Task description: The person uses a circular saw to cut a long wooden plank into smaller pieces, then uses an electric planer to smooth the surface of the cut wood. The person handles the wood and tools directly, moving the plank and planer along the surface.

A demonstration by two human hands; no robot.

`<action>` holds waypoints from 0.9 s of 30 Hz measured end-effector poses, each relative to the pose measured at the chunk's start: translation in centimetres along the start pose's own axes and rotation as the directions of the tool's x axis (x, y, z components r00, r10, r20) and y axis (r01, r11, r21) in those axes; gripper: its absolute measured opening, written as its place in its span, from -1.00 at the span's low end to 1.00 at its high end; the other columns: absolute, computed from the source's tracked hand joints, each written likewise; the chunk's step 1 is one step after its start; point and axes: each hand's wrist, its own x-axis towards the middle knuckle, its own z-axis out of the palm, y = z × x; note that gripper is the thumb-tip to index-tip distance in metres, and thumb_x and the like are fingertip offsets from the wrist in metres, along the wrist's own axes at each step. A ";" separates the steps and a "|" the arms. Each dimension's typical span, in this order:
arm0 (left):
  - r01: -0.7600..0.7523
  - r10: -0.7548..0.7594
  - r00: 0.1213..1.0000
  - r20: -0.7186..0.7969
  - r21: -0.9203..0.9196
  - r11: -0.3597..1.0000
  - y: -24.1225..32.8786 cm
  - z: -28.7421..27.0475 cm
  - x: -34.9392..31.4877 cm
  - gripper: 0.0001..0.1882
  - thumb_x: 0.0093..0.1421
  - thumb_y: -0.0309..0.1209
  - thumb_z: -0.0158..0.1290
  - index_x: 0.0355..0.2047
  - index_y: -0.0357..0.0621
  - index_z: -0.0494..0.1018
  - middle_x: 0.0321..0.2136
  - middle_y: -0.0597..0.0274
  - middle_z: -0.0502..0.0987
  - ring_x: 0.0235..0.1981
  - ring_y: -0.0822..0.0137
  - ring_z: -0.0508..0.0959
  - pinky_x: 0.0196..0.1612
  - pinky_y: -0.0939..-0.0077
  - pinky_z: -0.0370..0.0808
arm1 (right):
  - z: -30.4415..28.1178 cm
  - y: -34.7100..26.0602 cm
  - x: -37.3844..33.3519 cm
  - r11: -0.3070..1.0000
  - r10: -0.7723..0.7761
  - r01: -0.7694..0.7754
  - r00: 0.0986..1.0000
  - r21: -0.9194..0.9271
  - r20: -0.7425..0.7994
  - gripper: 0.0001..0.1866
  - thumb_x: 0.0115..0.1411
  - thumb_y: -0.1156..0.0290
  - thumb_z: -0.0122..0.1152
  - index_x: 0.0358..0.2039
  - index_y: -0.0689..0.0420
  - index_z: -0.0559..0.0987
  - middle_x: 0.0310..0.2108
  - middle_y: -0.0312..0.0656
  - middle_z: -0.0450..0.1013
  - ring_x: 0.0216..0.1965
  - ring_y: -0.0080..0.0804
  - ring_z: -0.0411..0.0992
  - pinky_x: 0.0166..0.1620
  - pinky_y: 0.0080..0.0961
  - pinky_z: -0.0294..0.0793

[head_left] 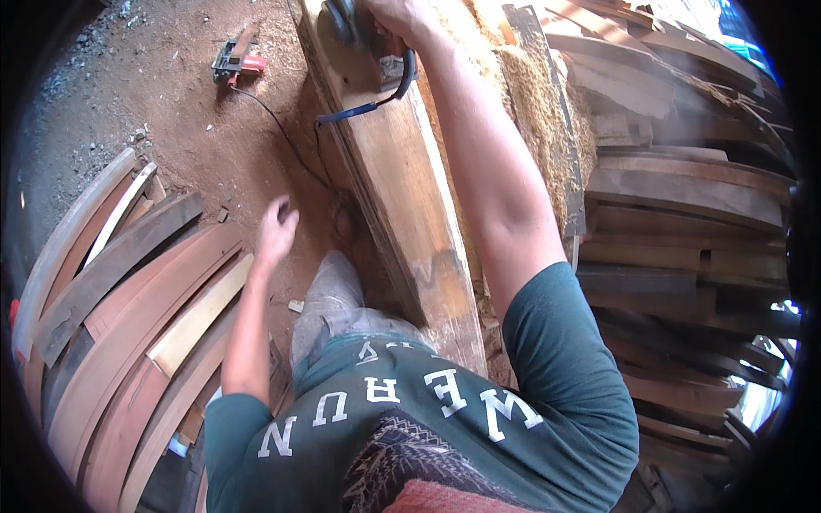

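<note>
Right hand clamped on the handle of an electric planer, which rests on the far end of a thick wooden beam. Left hand free, fingers loosely spread, hanging well apart over the dirt floor. Sawdust heaped beside the right hand suggests planing well advanced; the beam's near face looks worn and stained, probably unplaned. Curved planks lie beyond the left hand.

No packages, labels, signs or screens visible.

Grey power planer atop long plank
</note>
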 end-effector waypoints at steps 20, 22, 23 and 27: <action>-0.930 0.839 0.341 0.423 0.281 0.237 15.9 22.7 -22.8 -0.53 0.28 -0.13 0.24 -0.05 -0.32 0.52 -0.24 0.02 0.51 -0.16 0.07 0.55 -0.16 0.19 0.53 | -6.6 9.9 -69.0 0.897 0.413 -0.400 0.910 0.189 -0.032 -0.57 0.13 0.57 0.33 0.06 0.27 0.63 -0.13 0.07 0.69 -0.04 -0.15 0.70 0.05 -0.29 0.65; -0.941 0.825 0.308 0.474 0.279 0.191 16.4 22.7 -21.6 -0.57 0.25 -0.13 0.24 -0.12 -0.29 0.56 -0.25 0.04 0.51 -0.15 0.09 0.54 -0.14 0.21 0.53 | -7.1 9.8 -68.4 0.900 0.409 -0.400 0.912 0.174 -0.021 -0.58 0.13 0.56 0.34 0.05 0.25 0.64 -0.16 0.11 0.69 -0.05 -0.05 0.70 0.02 -0.26 0.66; -0.945 0.817 0.294 0.496 0.279 0.171 16.7 22.5 -20.4 -0.60 0.24 -0.14 0.24 -0.16 -0.27 0.57 -0.26 0.05 0.51 -0.14 0.10 0.54 -0.13 0.22 0.52 | -7.3 9.8 -67.0 0.913 0.381 -0.370 0.924 0.172 -0.033 -0.60 0.14 0.54 0.34 0.03 0.24 0.65 -0.19 0.14 0.68 -0.07 0.03 0.70 -0.01 -0.23 0.67; -0.977 0.611 0.174 0.772 0.211 0.012 22.0 17.3 -13.0 -0.68 0.21 -0.33 0.21 -0.09 -0.27 0.61 -0.19 0.08 0.54 -0.07 0.15 0.54 0.00 0.33 0.53 | -7.6 9.0 -58.7 0.958 0.260 -0.250 0.964 0.141 -0.056 -0.59 0.13 0.55 0.29 0.03 0.27 0.64 -0.16 0.15 0.69 -0.07 -0.03 0.72 0.01 -0.29 0.66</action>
